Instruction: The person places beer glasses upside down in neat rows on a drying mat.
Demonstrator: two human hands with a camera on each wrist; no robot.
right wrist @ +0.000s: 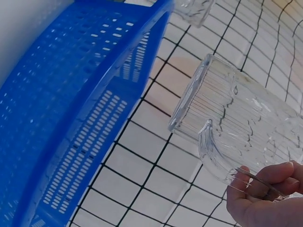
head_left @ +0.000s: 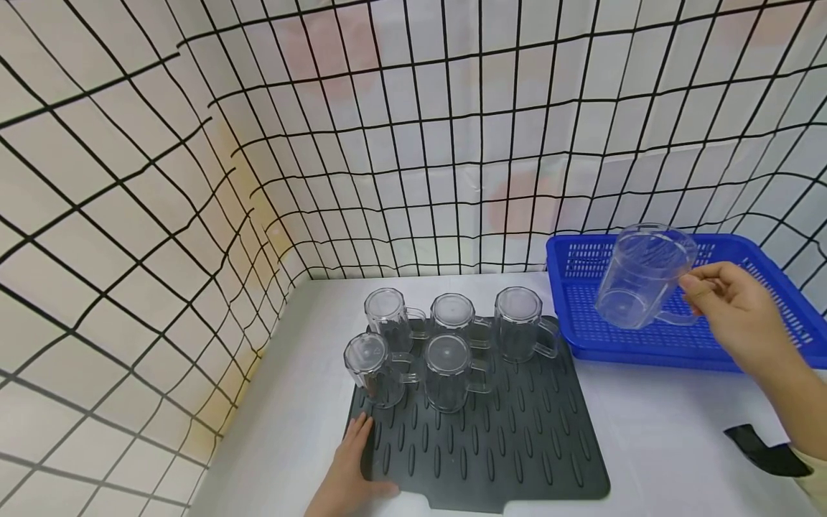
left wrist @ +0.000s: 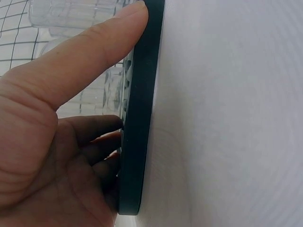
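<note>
My right hand (head_left: 743, 309) pinches a clear glass mug (head_left: 642, 280) by its handle, fingertips and thumb together, over the blue basket (head_left: 646, 356). Tilted in the air, the mug (right wrist: 246, 113) shows its handle curving down to the fingers in the right wrist view. At the front left corner of a dark green ridged drying mat (head_left: 491, 485), my left hand (head_left: 352, 467) rests with fingers along the side and thumb at the front edge. In the left wrist view the thumb (left wrist: 94, 56) lies against the mat's edge (left wrist: 139, 118). Several clear mugs (head_left: 447, 373) stand on the mat's back half.
A black wire grid (head_left: 479, 143) with white sheeting behind it encloses the back and left side. The basket sits at the back right, beside the mat. A black strap (head_left: 769, 452) is near the right wrist, above the white table (head_left: 659, 445).
</note>
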